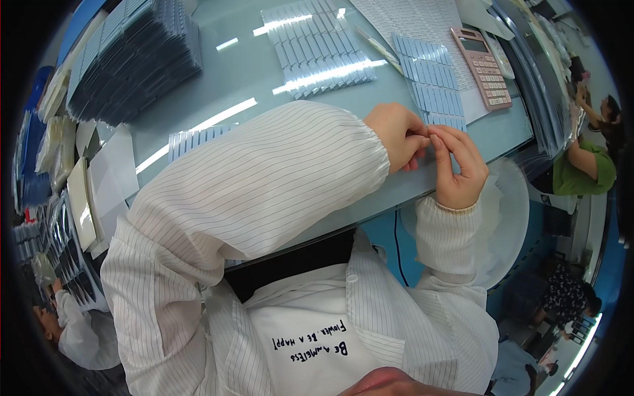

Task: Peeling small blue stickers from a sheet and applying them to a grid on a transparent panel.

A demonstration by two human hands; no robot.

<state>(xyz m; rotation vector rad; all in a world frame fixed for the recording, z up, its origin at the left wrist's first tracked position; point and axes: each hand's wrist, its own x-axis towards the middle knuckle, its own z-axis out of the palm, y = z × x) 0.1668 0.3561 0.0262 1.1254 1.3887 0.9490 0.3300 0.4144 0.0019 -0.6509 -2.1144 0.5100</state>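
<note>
My left hand (396,136) and my right hand (458,166) meet over the table's right part, fingertips almost touching. Both are closed in a pinch, the thumbs against the forefingers. Whatever lies between the fingertips is too small or too hidden to make out. Just beyond them, a sheet of light blue strips (432,79) runs away from me, its near end right at my fingers. Farther left lies a second, wider sheet of shiny blue strips (317,49). Part of another row of strips (188,142) shows behind my left sleeve.
A tall stack of blue-grey strip sheets (132,66) stands at the far left. A pink calculator (482,66) rests on printed papers (409,16) at the right. A slim pen-like tool (380,49) lies between the sheets. Beside the table is a translucent round bin (508,224). Other people sit farther off.
</note>
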